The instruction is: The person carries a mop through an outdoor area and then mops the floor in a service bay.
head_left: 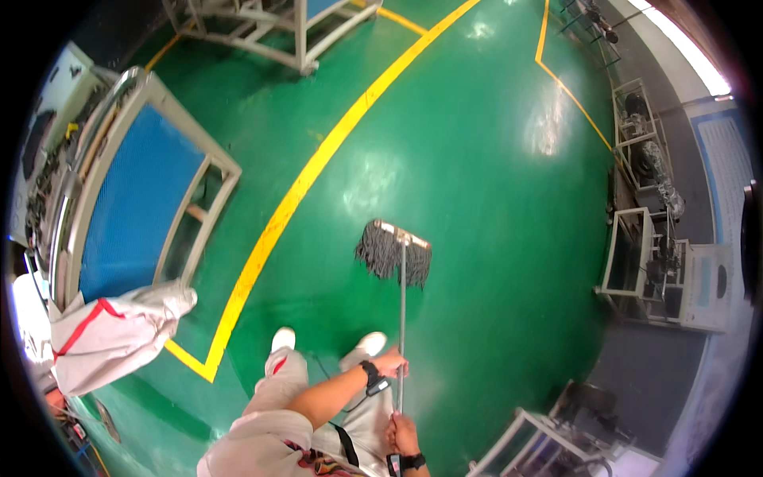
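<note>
A mop (403, 310) with a grey handle and a dark grey string head (385, 251) stands out in front of me. Its head rests on the green floor, the strands hanging toward me from a flat bar. My left hand (390, 363) is wrapped round the handle, partway down toward my body. Lower on the same handle, close to my body, my right hand (404, 434) grips it too. Each wrist wears a black band with a small device on it.
A yellow line (302, 179) curves across the green floor (493, 191). To the left stands a frame with a blue panel (135, 199), a pale jacket (119, 334) draped at its near end. Metal racks (628, 254) line the right wall; another frame (517, 445) is at lower right.
</note>
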